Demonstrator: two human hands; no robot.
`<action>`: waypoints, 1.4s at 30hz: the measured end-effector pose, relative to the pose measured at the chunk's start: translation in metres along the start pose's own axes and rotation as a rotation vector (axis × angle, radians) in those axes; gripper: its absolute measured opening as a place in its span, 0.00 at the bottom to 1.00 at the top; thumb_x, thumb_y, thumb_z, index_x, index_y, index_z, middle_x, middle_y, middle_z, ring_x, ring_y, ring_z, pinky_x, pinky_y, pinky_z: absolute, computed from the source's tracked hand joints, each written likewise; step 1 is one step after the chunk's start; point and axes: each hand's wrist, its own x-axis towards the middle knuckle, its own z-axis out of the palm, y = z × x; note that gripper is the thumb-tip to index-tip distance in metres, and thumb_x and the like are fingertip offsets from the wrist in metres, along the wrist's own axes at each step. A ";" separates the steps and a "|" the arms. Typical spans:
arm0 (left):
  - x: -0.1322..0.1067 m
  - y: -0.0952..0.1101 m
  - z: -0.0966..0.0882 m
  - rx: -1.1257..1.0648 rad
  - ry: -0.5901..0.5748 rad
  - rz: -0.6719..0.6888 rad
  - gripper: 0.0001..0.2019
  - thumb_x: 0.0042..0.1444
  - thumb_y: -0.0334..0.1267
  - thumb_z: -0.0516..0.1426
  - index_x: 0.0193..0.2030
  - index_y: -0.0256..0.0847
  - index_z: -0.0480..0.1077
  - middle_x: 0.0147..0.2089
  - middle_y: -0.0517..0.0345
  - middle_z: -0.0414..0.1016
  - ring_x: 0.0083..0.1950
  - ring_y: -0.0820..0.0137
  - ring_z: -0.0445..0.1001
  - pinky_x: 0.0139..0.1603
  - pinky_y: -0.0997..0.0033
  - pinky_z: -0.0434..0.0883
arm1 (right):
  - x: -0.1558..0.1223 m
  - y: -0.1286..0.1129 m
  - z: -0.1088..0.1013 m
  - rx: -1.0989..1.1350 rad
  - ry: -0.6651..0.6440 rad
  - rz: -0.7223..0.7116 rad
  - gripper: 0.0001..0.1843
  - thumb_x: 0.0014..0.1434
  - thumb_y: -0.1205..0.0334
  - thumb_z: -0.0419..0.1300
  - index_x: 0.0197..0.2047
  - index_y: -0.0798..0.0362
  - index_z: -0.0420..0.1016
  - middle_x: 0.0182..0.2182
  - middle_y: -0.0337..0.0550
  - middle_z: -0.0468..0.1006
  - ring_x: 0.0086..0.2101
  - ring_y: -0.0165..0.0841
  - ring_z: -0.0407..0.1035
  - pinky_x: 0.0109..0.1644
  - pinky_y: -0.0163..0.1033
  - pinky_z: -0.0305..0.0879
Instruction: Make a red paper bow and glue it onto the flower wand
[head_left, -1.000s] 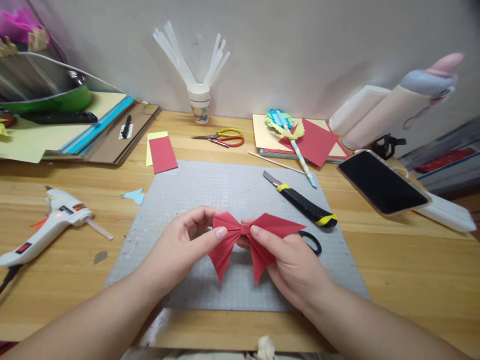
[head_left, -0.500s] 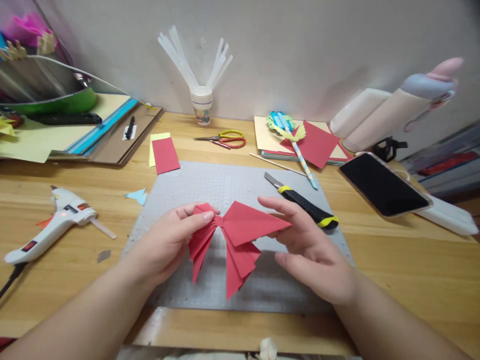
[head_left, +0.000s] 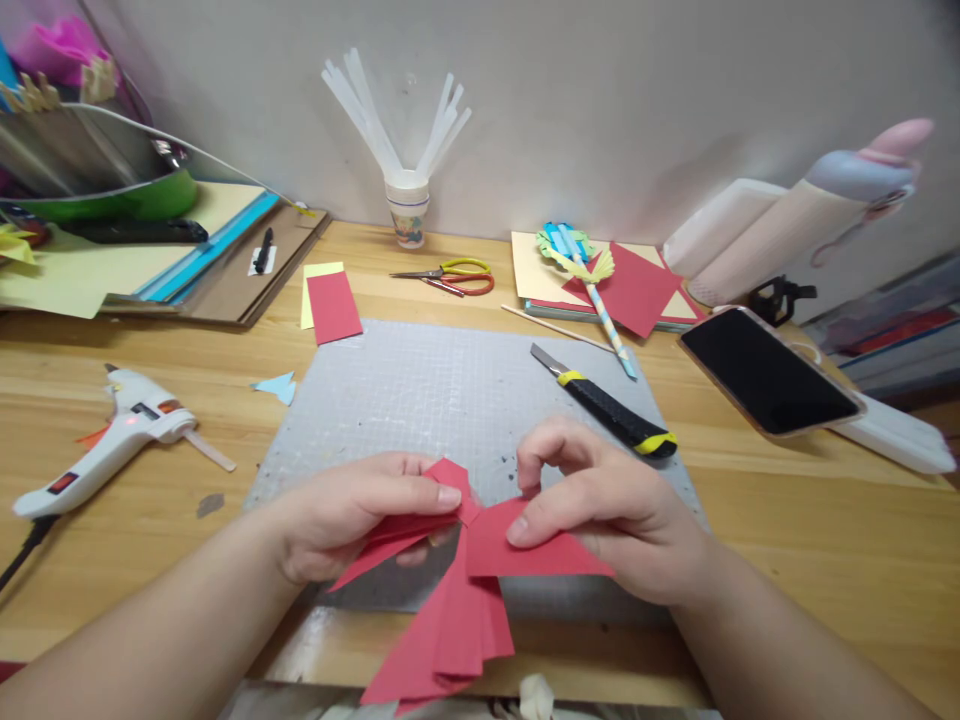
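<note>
A folded red paper bow [head_left: 457, 600] hangs over the front edge of the grey cutting mat [head_left: 442, 390]. My left hand [head_left: 352, 515] pinches its left wing near the knot, thumb on top. On the other side, my right hand [head_left: 600, 510] grips the right wing, with the thumb pressed on the paper and the fingers curled above it. Both hands are closed on the bow. The lower pleats fan down toward me.
A black and yellow utility knife [head_left: 607, 410] lies on the mat's right side. A white glue gun [head_left: 97, 445] rests at the left, a phone [head_left: 765, 370] at the right. Scissors [head_left: 450, 277], a cup of glue sticks [head_left: 409, 215], red paper pieces and stacked card lie at the back.
The bow has come down and toward me, over the mat's front edge. My right hand, open beside it half a second ago, has closed on the right wing.
</note>
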 end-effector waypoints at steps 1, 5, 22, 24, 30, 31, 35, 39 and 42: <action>0.000 -0.001 0.000 0.018 -0.007 -0.008 0.11 0.51 0.42 0.62 0.29 0.34 0.75 0.22 0.60 0.66 0.22 0.78 0.58 0.21 0.78 0.55 | 0.000 0.000 0.000 0.006 -0.007 0.002 0.13 0.61 0.63 0.60 0.47 0.40 0.79 0.38 0.43 0.67 0.39 0.34 0.66 0.46 0.41 0.67; 0.001 -0.003 0.000 0.038 0.029 -0.007 0.10 0.49 0.42 0.63 0.27 0.35 0.74 0.21 0.63 0.63 0.21 0.78 0.55 0.21 0.76 0.51 | -0.001 -0.001 0.001 0.075 -0.030 0.013 0.15 0.58 0.63 0.64 0.48 0.37 0.79 0.43 0.44 0.69 0.46 0.36 0.65 0.54 0.43 0.63; 0.001 -0.003 0.002 0.042 0.097 0.061 0.08 0.48 0.42 0.62 0.29 0.38 0.75 0.27 0.57 0.73 0.29 0.70 0.66 0.36 0.70 0.64 | 0.004 0.008 0.007 0.313 0.021 0.088 0.11 0.52 0.50 0.67 0.41 0.36 0.82 0.53 0.40 0.70 0.56 0.40 0.61 0.62 0.47 0.51; 0.000 -0.002 0.003 0.045 0.096 0.059 0.08 0.48 0.41 0.62 0.28 0.38 0.75 0.25 0.58 0.71 0.28 0.71 0.65 0.34 0.71 0.63 | 0.004 0.008 0.007 0.302 -0.008 0.100 0.11 0.52 0.49 0.66 0.39 0.38 0.82 0.54 0.41 0.69 0.57 0.41 0.60 0.62 0.47 0.50; 0.001 -0.005 0.003 0.054 0.139 0.143 0.09 0.48 0.41 0.63 0.26 0.39 0.71 0.23 0.64 0.63 0.26 0.75 0.58 0.29 0.74 0.56 | 0.006 0.003 0.011 0.282 -0.014 0.167 0.12 0.54 0.49 0.65 0.28 0.49 0.79 0.50 0.46 0.69 0.56 0.42 0.61 0.60 0.48 0.54; 0.002 -0.006 0.002 0.063 0.168 0.167 0.09 0.48 0.41 0.63 0.27 0.39 0.71 0.23 0.65 0.64 0.26 0.76 0.58 0.29 0.75 0.56 | 0.007 0.003 0.011 0.264 -0.006 0.201 0.12 0.55 0.50 0.65 0.27 0.50 0.77 0.49 0.46 0.70 0.56 0.42 0.61 0.60 0.48 0.54; 0.005 -0.008 0.001 0.194 0.316 0.232 0.10 0.50 0.44 0.63 0.32 0.39 0.71 0.27 0.62 0.69 0.29 0.73 0.64 0.32 0.73 0.59 | 0.009 0.006 0.013 0.168 0.053 0.362 0.10 0.57 0.59 0.62 0.26 0.51 0.71 0.40 0.45 0.71 0.55 0.39 0.60 0.58 0.46 0.56; 0.006 -0.008 0.004 0.366 0.422 0.288 0.10 0.51 0.44 0.61 0.32 0.39 0.69 0.29 0.62 0.68 0.32 0.71 0.66 0.35 0.71 0.60 | 0.010 0.008 0.019 0.031 0.179 0.450 0.06 0.56 0.65 0.62 0.28 0.51 0.70 0.42 0.43 0.68 0.55 0.37 0.60 0.57 0.44 0.55; 0.006 -0.007 0.010 0.452 0.445 0.303 0.10 0.52 0.44 0.60 0.31 0.38 0.69 0.28 0.62 0.67 0.32 0.72 0.64 0.34 0.72 0.60 | 0.011 0.006 0.024 -0.034 0.229 0.490 0.07 0.55 0.66 0.61 0.27 0.52 0.68 0.44 0.44 0.67 0.53 0.36 0.61 0.57 0.44 0.55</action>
